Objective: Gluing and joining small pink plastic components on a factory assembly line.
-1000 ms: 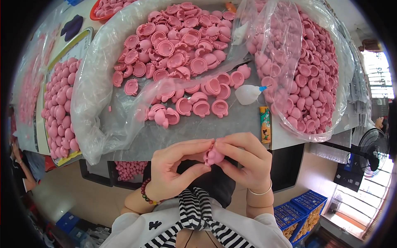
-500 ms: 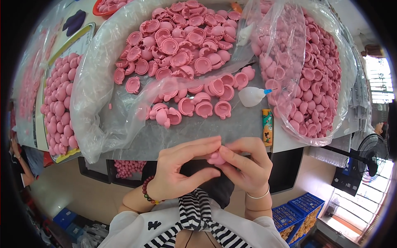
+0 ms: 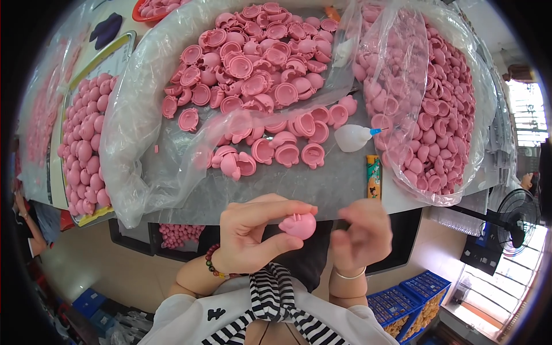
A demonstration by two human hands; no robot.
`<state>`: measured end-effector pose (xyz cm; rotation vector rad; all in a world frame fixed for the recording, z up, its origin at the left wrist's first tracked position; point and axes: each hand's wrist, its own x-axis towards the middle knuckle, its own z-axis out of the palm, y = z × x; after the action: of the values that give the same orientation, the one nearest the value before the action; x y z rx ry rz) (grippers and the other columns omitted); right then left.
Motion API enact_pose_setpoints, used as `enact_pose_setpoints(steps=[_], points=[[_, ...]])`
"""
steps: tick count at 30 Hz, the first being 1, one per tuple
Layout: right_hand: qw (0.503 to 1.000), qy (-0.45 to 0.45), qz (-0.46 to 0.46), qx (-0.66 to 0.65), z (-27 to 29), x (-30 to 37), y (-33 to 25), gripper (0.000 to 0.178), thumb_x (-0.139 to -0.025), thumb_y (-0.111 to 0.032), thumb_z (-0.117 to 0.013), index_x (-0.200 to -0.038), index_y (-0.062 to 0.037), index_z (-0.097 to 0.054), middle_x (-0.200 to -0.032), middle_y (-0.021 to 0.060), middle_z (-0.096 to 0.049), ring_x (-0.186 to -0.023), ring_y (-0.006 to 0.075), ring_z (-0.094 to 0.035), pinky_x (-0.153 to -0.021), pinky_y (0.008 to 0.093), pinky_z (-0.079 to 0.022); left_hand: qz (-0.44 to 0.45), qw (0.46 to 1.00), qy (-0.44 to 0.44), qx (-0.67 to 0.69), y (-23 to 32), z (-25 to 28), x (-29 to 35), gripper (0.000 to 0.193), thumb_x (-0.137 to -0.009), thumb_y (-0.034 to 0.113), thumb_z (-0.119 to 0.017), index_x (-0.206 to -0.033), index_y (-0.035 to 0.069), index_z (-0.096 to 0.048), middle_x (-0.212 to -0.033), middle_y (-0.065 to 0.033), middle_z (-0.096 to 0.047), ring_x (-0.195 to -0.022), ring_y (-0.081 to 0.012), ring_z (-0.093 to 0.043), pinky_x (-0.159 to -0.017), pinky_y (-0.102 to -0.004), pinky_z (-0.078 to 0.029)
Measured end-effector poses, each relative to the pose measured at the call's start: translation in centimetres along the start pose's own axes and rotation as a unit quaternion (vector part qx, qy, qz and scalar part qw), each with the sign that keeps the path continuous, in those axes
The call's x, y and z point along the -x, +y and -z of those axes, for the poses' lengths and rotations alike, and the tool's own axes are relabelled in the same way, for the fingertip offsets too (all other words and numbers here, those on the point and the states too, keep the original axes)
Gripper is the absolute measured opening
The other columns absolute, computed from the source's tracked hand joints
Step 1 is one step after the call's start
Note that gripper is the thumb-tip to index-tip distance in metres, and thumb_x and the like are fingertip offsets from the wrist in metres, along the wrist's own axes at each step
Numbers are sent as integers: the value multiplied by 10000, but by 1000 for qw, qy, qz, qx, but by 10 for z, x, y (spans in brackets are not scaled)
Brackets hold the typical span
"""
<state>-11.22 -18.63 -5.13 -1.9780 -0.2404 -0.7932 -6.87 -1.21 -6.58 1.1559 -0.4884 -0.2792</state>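
Observation:
Between the thumb and fingers of my left hand [image 3: 253,233] is a small round pink plastic ball [image 3: 301,227] with little knobs on its side, held over the table's near edge. My right hand [image 3: 363,237] is off to the right of it, blurred by motion. Its thumb and bent fingers are apart, and I see nothing between them. Beyond my hands, loose pink half shells [image 3: 286,154] lie on the grey tabletop [image 3: 270,187], several with their hollow side up. A larger heap of pink shells [image 3: 241,66] is behind them.
A white squeeze bottle [image 3: 352,138] with a blue needle tip and an orange-green packet [image 3: 373,177] lie at right. Clear plastic bags [image 3: 135,115] flank the heap; the right one holds pink shells [image 3: 440,115]. Round pink pieces [image 3: 83,144] fill a tray at left. A fan [image 3: 516,214] stands far right.
My right hand has let go of the pink ball and moved right, away from my left hand. The ball stays in my left hand, now more plainly visible.

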Motion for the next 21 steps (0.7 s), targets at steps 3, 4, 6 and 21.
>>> enact_pose_setpoints(steps=[3, 4, 6, 21], points=[[981, 123, -108, 104, 0, -13, 14, 295, -646, -43, -661, -914, 39, -571, -795, 121, -587, -706, 189, -545, -630, 278, -438, 89, 954, -67, 279, 9, 1, -2, 415, -732, 125, -692, -1069, -68, -546, -1028, -188, -592, -894, -246, -592, -804, -335, -453], [981, 124, -110, 100, -4, -23, 18, 295, -646, -43, -661, -914, 39, -571, -795, 121, -587, -706, 189, -545, -630, 278, -438, 123, 946, -45, 296, 10, 0, 3, 477, -769, 319, -662, -1041, -51, -534, -968, -151, -583, -837, -233, -580, -777, -335, -454], [971, 92, -108, 191, -12, -41, 25, 348, -635, -76, -706, -930, 47, -569, -827, 107, -596, -684, 189, -540, -633, 283, -441, 120, 911, -36, 394, 2, -8, 2, 511, -765, 393, -641, -1012, -40, -528, -907, -117, -563, -790, -209, -563, -739, -319, -456], [963, -14, -258, -72, -7, -15, 16, 222, -812, -62, -542, -995, 29, -455, -882, 166, -616, -764, 170, -589, -708, 264, -461, 139, 951, -36, 275, 27, 21, 20, 524, -713, 287, -718, -1046, -71, -529, -948, -173, -592, -865, -221, -596, -720, -281, -483]])
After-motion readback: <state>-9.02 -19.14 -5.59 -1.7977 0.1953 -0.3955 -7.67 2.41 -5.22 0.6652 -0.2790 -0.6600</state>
